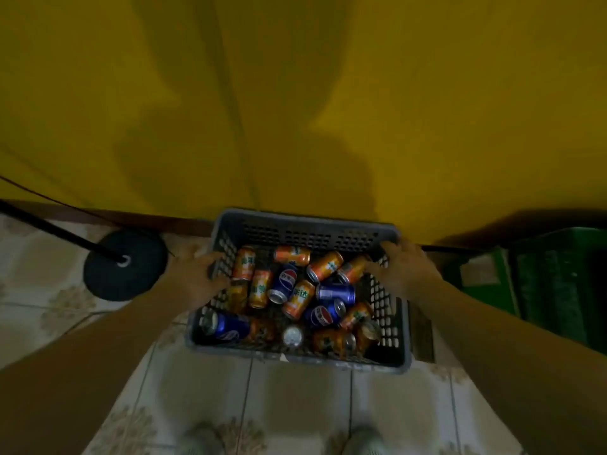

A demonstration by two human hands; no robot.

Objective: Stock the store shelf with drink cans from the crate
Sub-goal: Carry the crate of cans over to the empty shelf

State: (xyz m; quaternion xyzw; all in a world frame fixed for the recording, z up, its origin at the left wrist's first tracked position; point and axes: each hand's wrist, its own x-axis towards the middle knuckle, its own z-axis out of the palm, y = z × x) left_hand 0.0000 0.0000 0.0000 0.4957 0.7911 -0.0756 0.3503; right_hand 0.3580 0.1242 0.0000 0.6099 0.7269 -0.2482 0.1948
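- Position: the grey crate (pixel 305 232) sits on the tiled floor (pixel 295 395), its far wall close to a yellow backdrop (pixel 295 93); a black stand base (pixel 124 267) lies to its left and a green crate (pixel 558 277) to its right
- Contents: orange and blue cans (pixel 297 298) lie loose in a jumbled heap, most on their sides
- Hands: the left hand (pixel 200 274) grasps the grey crate's left rim, fingers curled over the wall; the right hand (pixel 405 267) grasps the right rim likewise; neither holds a can
- Step: judged to be taking hold of the grey crate to lift or shift it; no shelf is in view, so stocking progress cannot be read
- Next move: calls for an even, level lift on both sides, since the loose cans can roll and shift the load
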